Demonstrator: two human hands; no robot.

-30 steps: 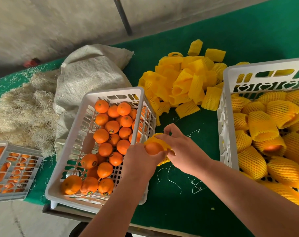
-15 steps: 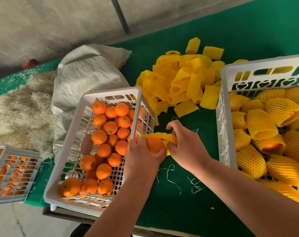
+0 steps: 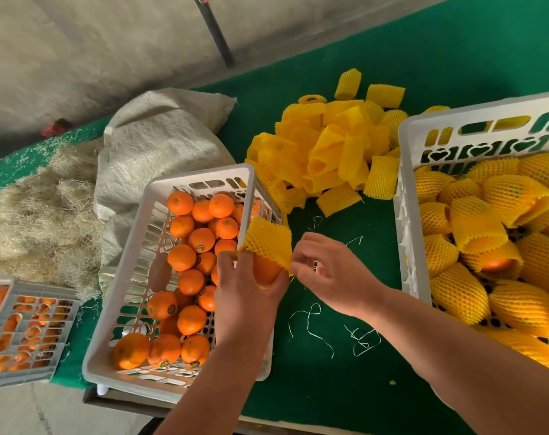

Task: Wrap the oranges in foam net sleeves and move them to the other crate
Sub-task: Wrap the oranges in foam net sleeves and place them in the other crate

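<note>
- Your left hand holds the orange from below, fingers curled round its lower half, just right of the near-side crate of bare oranges.
- The sleeve sits on the top half of the fruit only; the lower part shows bare above your left fingers, and the far end of the net stands up as an open tube.
- Your right hand is just right of the sleeve, thumb and fingers loosely curled. Their tips are at the net's near right edge; whether they pinch it or have just let go, I cannot tell.
- To do this step well, pinch the rim on the right and draw it down toward your left palm while the left fingers shift aside to let the net pass. Pull evenly, or the net bunches on one side.
- Aim to get the fruit near the middle of the tube, as with the wrapped ones in the full crate well to the right of your right hand.
- Spare sleeves lie in a heap on the table beyond your fingers.
- Several bare oranges carry small round stickers; their print is too small to read. The crate walls show heart-shaped cut-outs and no writing I can make out.
</note>
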